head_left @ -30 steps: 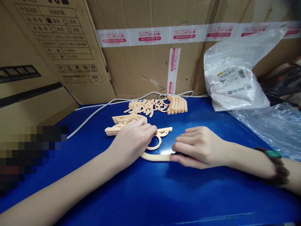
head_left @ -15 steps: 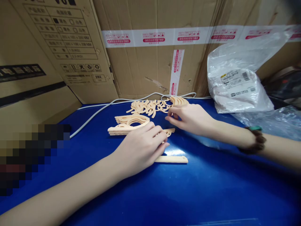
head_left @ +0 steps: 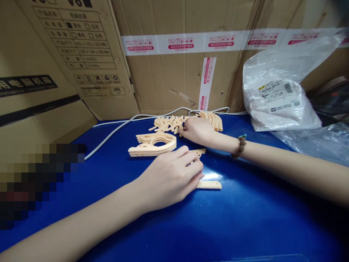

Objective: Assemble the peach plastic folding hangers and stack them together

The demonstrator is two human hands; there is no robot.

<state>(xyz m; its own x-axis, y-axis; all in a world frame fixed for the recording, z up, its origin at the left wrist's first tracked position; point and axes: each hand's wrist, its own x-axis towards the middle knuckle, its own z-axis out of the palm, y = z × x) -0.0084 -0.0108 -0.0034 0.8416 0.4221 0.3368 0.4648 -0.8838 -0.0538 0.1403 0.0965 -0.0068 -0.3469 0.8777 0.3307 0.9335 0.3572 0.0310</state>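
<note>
My left hand (head_left: 174, 174) is low over the blue table, fingers curled down. Behind its fingers juts a cream plastic hanger piece (head_left: 201, 151) with small holes, which it seems to grip; the contact is hidden. A straight cream hanger arm (head_left: 212, 185) pokes out by its fingertips. My right hand (head_left: 198, 130) reaches into a loose pile of curved cream hooks (head_left: 165, 124), its fingertips pinched at the pile's right side. Which hook it touches is hard to see. Left of centre lies a neat stack of folded cream hangers (head_left: 152, 148).
Several curved cream arms (head_left: 214, 120) lie behind my right hand. A white cable (head_left: 109, 136) runs along the back and left. Cardboard boxes (head_left: 163, 80) wall the rear and left. At right stand a white plastic bag (head_left: 280, 98) and clear plastic wrap (head_left: 324, 140).
My right hand has moved left and away from me, into the hook pile. My left hand has shifted slightly right, covering more of the straight arm. The view has shifted a little.
</note>
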